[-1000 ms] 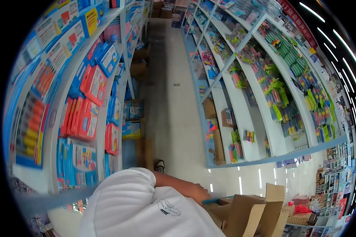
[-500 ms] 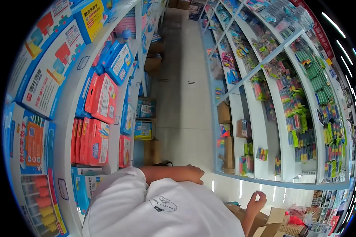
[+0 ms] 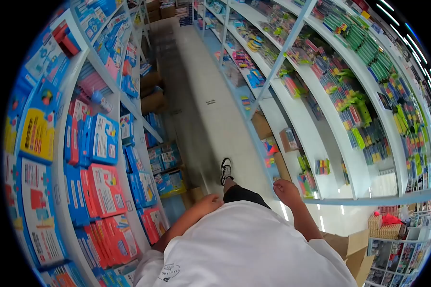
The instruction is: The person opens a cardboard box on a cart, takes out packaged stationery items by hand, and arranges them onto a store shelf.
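While the left hand (image 3: 208,204) and right hand (image 3: 287,192) curl loosely, any grip indeterminable, a carton (image 3: 357,245) stands near the right arm (image 3: 308,221); beyond, red boxes (image 3: 107,189) occupy the left shelf (image 3: 58,167), and coloured packs (image 3: 306,183) the right shelf (image 3: 368,199).

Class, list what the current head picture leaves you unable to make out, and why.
Head view:
Right hand: its palm, hidden by the hand itself.
Cardboard box: its contents, hidden by its flaps and the white shirt.
Red boxes: fine print, too small to read.
Left shelf: outer side, cut off by the lens's round edge.
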Motion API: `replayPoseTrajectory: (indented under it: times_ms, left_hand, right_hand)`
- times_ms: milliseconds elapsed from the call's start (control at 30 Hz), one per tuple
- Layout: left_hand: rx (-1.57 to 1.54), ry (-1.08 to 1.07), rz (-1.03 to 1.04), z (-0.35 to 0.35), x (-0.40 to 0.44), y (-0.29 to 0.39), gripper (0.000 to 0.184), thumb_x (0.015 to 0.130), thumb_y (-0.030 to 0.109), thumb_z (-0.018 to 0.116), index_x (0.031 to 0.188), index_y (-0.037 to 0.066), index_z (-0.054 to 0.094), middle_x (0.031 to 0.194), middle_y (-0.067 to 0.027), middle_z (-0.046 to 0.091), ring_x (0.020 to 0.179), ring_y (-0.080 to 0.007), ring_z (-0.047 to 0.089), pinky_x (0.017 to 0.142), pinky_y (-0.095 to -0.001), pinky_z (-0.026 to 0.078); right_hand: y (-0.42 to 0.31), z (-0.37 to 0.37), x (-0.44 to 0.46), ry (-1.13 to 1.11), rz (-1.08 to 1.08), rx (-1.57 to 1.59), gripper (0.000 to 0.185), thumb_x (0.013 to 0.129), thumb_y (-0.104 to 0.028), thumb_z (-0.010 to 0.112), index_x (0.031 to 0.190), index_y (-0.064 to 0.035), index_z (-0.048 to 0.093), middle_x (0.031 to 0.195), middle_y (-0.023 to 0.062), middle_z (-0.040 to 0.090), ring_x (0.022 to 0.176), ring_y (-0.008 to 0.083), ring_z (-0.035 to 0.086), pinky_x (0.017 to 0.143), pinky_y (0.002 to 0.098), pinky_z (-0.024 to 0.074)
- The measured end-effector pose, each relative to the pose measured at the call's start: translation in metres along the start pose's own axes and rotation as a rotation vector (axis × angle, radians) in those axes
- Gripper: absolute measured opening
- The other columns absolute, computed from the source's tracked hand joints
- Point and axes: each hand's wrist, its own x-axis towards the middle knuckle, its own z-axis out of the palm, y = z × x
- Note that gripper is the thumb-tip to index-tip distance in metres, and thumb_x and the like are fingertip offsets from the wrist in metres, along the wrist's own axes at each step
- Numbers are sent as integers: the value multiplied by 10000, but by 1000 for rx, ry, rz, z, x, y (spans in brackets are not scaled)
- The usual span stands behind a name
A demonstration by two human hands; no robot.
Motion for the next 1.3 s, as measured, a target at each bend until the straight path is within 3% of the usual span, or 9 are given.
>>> replayPoseTrajectory:
  times_ms: [300,500,633,800,967,1100,1167,1233,1300]
  left_hand:
    - [-382,333,-244,-70,33,-55,500,936,414,643,1240,18,625,1174,-170,678,1092,-298,640,937,-373,492]
    - [-159,520,-347,-119,83,-4,465,946,376,629,1190,-20,644,1150,-245,678,1048,-371,664,930,-406,509]
    - [-37,402,-334,-169,118,29,451,934,332,650,1205,-28,633,1174,-255,665,1083,-389,649,944,-417,508]
    - [-151,520,-339,-216,154,71,415,928,283,666,1200,-27,632,1125,-242,676,1066,-377,655,919,-411,515]
    - [-131,442,-361,-276,210,77,408,952,319,621,1192,-9,643,1115,-226,682,1047,-358,662,910,-401,514]
    - [-98,437,-251,-334,285,42,398,949,329,625,1173,1,657,1106,-226,690,1040,-347,669,910,-396,514]
    - [-124,413,-194,-386,322,61,396,938,334,647,1175,16,659,1080,-205,704,1028,-333,678,901,-392,517]
    - [-110,320,-278,-443,354,93,431,927,341,655,1184,-5,643,1105,-228,692,1059,-354,666,935,-404,507]
    - [191,286,-162,-490,387,102,465,916,349,654,1217,-3,617,1175,-244,659,1114,-380,636,965,-432,494]
  right_hand:
    - [-5,-18,218,-72,-92,-12,228,889,-216,663,1065,-76,696,941,97,726,886,261,691,796,387,548]
    - [-9,-46,360,19,-228,44,247,878,-173,679,1092,-51,669,1045,133,693,874,273,686,791,387,550]
    - [-21,-61,416,79,-212,103,269,878,-145,672,1119,-30,647,1101,136,675,869,269,681,790,376,551]
    - [-31,-60,468,-48,-42,237,294,880,-141,666,1151,-28,640,1103,129,672,906,239,671,790,349,545]
    - [-43,-58,544,148,-177,194,297,894,-142,694,1170,-46,646,1128,97,660,866,182,635,763,317,520]
    - [-84,-94,625,370,-243,30,339,837,-95,698,1164,-39,630,1123,144,614,917,287,600,827,385,502]
    - [-86,-106,676,418,-269,-38,389,833,-107,688,1203,-17,609,1206,185,587,1021,349,587,907,423,486]
    - [-90,-113,707,694,-340,-343,462,827,-146,678,1253,0,579,1290,228,546,1143,411,547,999,472,447]
    - [-107,-116,720,712,-177,-372,501,818,-171,681,1271,8,566,1338,252,510,1201,437,512,1024,494,430]
